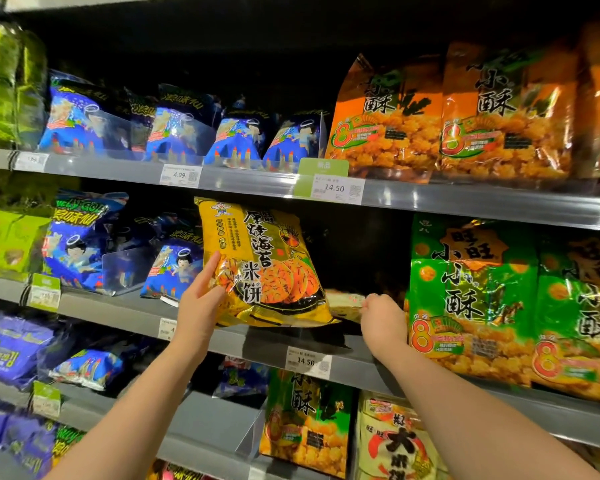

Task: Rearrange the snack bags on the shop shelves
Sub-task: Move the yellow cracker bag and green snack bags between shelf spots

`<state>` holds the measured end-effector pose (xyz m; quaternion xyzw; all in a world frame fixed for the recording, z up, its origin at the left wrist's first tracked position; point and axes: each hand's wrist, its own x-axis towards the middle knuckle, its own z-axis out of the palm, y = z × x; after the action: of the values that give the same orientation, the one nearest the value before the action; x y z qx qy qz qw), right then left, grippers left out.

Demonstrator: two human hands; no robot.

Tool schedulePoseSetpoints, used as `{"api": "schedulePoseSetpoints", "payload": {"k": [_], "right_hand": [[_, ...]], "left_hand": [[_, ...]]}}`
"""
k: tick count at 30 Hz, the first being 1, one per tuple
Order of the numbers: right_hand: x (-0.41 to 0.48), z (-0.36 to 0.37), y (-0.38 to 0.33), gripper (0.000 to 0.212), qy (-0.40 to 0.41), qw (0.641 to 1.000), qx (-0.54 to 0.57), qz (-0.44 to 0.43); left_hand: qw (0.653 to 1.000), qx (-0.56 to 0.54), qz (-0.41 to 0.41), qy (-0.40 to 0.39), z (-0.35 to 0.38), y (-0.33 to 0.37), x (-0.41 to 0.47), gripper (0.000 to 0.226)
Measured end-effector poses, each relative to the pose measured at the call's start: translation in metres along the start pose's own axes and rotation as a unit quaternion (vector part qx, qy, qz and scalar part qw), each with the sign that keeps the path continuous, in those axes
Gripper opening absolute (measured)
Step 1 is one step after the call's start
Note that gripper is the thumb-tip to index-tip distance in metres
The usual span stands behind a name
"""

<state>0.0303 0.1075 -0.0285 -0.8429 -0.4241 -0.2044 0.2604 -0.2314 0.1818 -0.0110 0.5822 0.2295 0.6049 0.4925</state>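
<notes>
The left hand [201, 301] grips the lower left edge of a glossy yellow plastic snack bag [257, 251] standing on the grey metal shelf [136, 311]. The right hand [383, 317] pinches a pale flat packet [345, 301] beside it with curled fingers.

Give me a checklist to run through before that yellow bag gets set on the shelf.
1. Left hand grips the yellow bag: ok.
2. Right hand holds the pale bag: ok.
3. Slot beside the green bags free: not ok, the pale bag lies flat there.
4. Yellow bag's front faces out: ok.
5. Yellow bag rests on the shelf: cannot tell.
</notes>
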Motion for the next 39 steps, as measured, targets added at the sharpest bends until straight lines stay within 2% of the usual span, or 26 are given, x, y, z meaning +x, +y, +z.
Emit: {"api": "schedulePoseSetpoints", "payload": {"k": [6,11,16,22,27,30,33,35,39], "right_hand": [[-0.036,-0.019,-0.01,0.01,0.077,0.988,0.132,0.018],[-0.083,-0.015,0.004,0.015,0.069,0.994,0.084,-0.029],[-0.104,-0.013,0.014,0.014,0.052,0.993,0.104,-0.019],[-0.107,-0.026,0.02,0.019,0.05,0.995,0.078,-0.031],[-0.128,-0.025,0.023,0.018,0.077,0.992,0.096,-0.037],[-0.143,-0.023,0.023,0.014,0.125,0.978,0.164,-0.044],[-0.155,-0.022,0.024,0.013,0.081,0.971,0.226,-0.015],[-0.164,-0.022,0.025,0.014,0.034,0.955,0.296,0.004],[-0.178,-0.021,0.027,0.01,-0.01,0.919,0.387,0.069]], "left_hand": [[1.0,0.001,0.007,0.011,-0.009,0.013,-0.013,0.066],[1.0,0.02,0.009,0.009,-0.019,0.017,-0.023,0.064],[0.999,0.035,-0.01,-0.013,-0.019,0.012,-0.043,0.062],[0.998,0.055,-0.026,0.005,-0.02,0.008,-0.059,0.061],[0.995,0.094,-0.022,0.015,-0.018,0.005,-0.068,0.059],[0.993,0.114,-0.023,0.022,-0.018,-0.004,-0.072,0.061],[0.993,0.113,-0.031,0.034,-0.017,-0.012,-0.078,0.062],[0.992,0.115,-0.036,0.045,-0.016,-0.014,-0.083,0.061],[0.994,0.096,-0.038,0.045,-0.02,-0.019,-0.096,0.061]]}}
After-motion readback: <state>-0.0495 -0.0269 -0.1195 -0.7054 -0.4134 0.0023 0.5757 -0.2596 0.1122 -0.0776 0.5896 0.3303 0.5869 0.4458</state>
